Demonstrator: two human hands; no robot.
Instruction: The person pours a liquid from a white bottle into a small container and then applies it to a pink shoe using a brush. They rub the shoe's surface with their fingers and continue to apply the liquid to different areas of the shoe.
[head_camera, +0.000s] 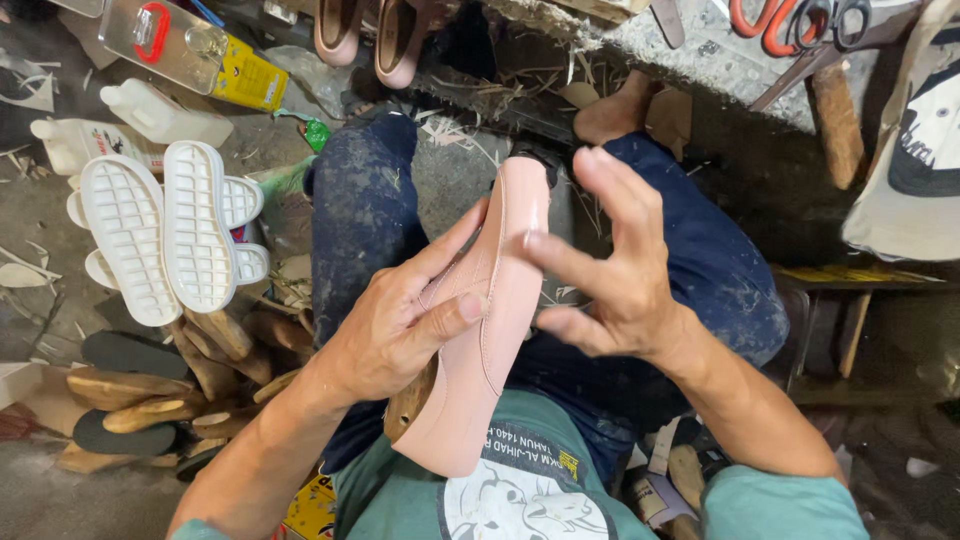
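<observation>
The pink shoe (490, 330) looks smooth, faintly glossy leather over a wooden last (410, 400); white ridged rubbery soles (165, 235) lie left.

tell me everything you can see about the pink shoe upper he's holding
The pink shoe upper is pale, smooth and slightly glossy, like leather or a synthetic, with stitched seams. It sits stretched over a wooden last that shows at the heel end near the chest. The toe points away, over the lap. The left hand grips its side, thumb on top; the right hand is spread, one fingertip touching its right edge.
</observation>
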